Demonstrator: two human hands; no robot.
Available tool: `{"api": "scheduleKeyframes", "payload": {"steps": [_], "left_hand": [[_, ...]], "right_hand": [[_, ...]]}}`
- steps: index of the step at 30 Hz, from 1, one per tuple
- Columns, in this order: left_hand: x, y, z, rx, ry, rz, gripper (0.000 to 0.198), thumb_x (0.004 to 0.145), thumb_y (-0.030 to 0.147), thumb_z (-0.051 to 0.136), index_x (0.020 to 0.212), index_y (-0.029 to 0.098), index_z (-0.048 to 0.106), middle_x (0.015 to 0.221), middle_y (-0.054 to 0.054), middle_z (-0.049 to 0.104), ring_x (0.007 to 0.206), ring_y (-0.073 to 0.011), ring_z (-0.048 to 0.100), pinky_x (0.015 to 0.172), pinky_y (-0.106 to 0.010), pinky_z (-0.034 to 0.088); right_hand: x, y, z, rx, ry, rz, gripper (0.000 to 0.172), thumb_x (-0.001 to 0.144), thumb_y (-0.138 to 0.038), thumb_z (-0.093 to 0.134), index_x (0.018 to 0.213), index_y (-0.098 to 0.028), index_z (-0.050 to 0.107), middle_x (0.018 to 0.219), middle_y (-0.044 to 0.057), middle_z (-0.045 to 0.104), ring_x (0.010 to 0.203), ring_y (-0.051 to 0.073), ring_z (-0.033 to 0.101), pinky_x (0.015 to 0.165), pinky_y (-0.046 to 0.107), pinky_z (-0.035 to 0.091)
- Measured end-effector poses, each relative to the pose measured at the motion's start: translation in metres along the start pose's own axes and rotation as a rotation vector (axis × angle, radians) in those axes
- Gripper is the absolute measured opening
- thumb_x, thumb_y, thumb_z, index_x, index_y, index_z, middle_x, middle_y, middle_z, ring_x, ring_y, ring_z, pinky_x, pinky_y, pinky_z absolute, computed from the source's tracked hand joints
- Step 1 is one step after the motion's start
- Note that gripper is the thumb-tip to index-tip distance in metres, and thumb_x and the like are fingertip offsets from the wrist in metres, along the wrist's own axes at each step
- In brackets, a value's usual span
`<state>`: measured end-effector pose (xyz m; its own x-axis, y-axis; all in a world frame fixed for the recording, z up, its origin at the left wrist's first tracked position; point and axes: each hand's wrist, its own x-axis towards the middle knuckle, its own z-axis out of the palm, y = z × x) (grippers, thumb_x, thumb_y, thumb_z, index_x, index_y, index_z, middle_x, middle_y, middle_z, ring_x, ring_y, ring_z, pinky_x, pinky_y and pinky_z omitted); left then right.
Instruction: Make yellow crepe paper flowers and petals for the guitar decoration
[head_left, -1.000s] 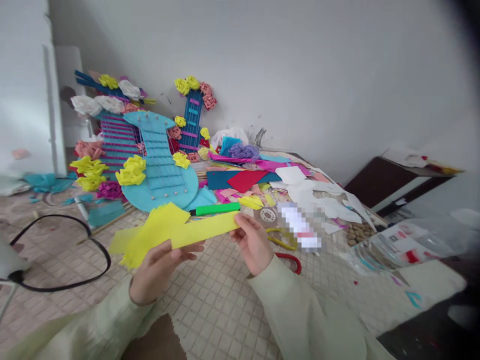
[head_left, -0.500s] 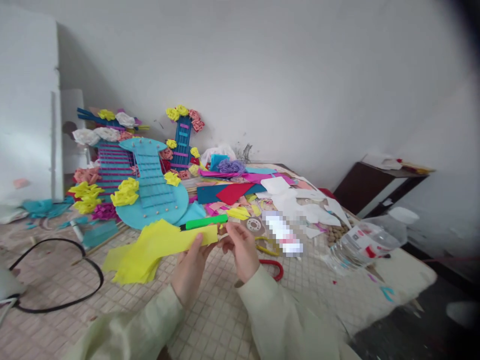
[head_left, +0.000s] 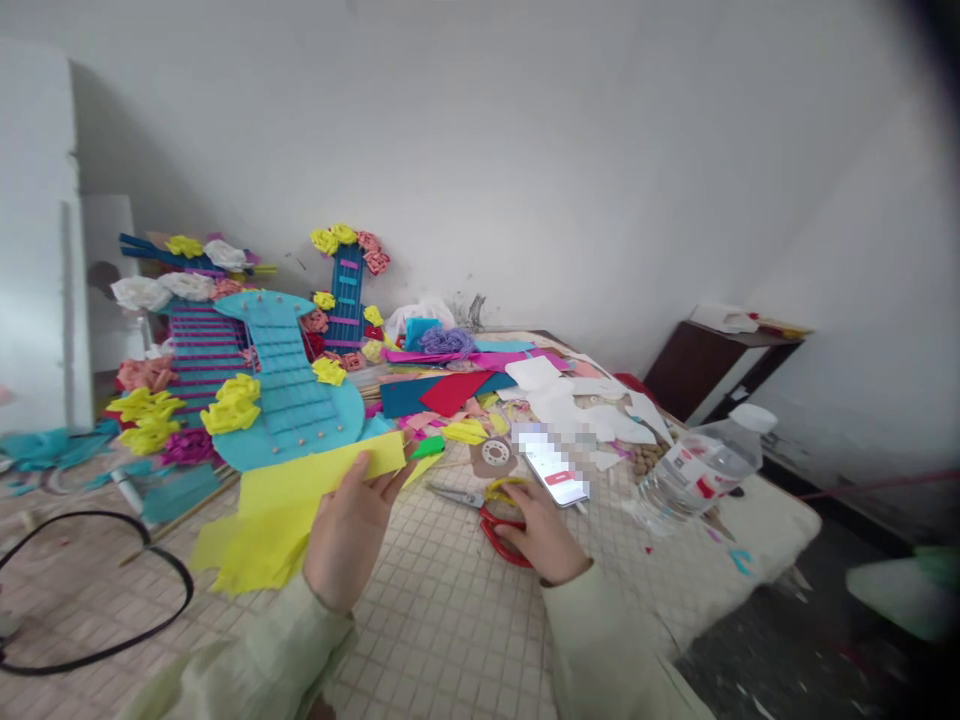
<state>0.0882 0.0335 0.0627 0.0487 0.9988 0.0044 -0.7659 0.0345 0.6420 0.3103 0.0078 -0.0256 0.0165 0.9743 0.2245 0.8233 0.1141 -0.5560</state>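
Observation:
A yellow sheet of crepe paper (head_left: 289, 510) is pinched in my left hand (head_left: 349, 535), thumb on top and fingers beneath. The sheet spreads out to the left over the table. Just past my left fingertips, the green end of a marker (head_left: 429, 447) shows; the paper hides the rest of it. My right hand (head_left: 546, 530) grips the handles of a pair of scissors (head_left: 491, 512), one loop yellow and the other red. The scissors lie on the table with their blades pointing left and slightly parted.
Turquoise (head_left: 289, 370) and dark blue stringed cutouts with paper flowers stand at the back left. Paper scraps (head_left: 454, 393) cover the middle. A phone (head_left: 553, 465) and a clear plastic bottle (head_left: 697, 465) are on the right. A black cable loop (head_left: 97, 515) lies at left.
My right hand has left the yellow paper, moved right and down, and taken hold of the scissors. My left hand still holds the paper. The view has shifted slightly right.

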Motion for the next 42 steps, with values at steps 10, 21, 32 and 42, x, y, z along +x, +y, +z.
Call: {"api": "scheduleKeyframes", "payload": {"steps": [10, 21, 32, 42], "left_hand": [[0.009, 0.039, 0.021, 0.057, -0.048, 0.305, 0.022, 0.083, 0.027, 0.049, 0.082, 0.016, 0.068, 0.094, -0.006, 0.072, 0.112, -0.0221, 0.054, 0.103, -0.037, 0.035], [0.027, 0.038, 0.012, 0.044, -0.079, 0.272, 0.024, 0.079, 0.026, 0.056, 0.102, 0.021, 0.063, 0.114, -0.004, 0.064, 0.118, -0.0231, 0.048, 0.103, -0.041, 0.034], [0.038, 0.026, 0.003, 0.035, -0.032, 0.163, 0.026, 0.084, 0.024, 0.049, 0.107, 0.021, 0.060, 0.113, -0.004, 0.065, 0.117, -0.0204, 0.049, 0.104, -0.038, 0.034], [0.035, 0.014, 0.002, 0.063, -0.024, 0.141, 0.033, 0.084, 0.022, 0.049, 0.116, 0.018, 0.056, 0.118, -0.007, 0.062, 0.117, -0.0226, 0.050, 0.103, -0.037, 0.037]], "right_hand": [[0.015, -0.067, -0.026, 1.145, 0.059, 0.251, 0.040, 0.067, -0.040, 0.068, 0.100, -0.018, 0.058, 0.089, 0.006, 0.059, 0.079, 0.019, 0.056, 0.072, 0.034, 0.046], [0.053, -0.150, 0.019, 1.400, -0.239, 0.091, 0.056, 0.055, -0.062, 0.069, 0.086, -0.020, 0.048, 0.069, -0.003, 0.043, 0.052, 0.007, 0.037, 0.046, 0.020, 0.033], [0.025, -0.136, 0.040, 1.124, -0.389, 0.059, 0.052, 0.061, -0.046, 0.072, 0.100, -0.023, 0.046, 0.086, 0.001, 0.042, 0.073, 0.014, 0.043, 0.054, 0.022, 0.036], [0.025, -0.131, 0.040, 1.038, -0.343, -0.021, 0.046, 0.071, -0.056, 0.059, 0.101, -0.023, 0.046, 0.081, 0.001, 0.044, 0.065, 0.014, 0.041, 0.058, 0.028, 0.039]]}}
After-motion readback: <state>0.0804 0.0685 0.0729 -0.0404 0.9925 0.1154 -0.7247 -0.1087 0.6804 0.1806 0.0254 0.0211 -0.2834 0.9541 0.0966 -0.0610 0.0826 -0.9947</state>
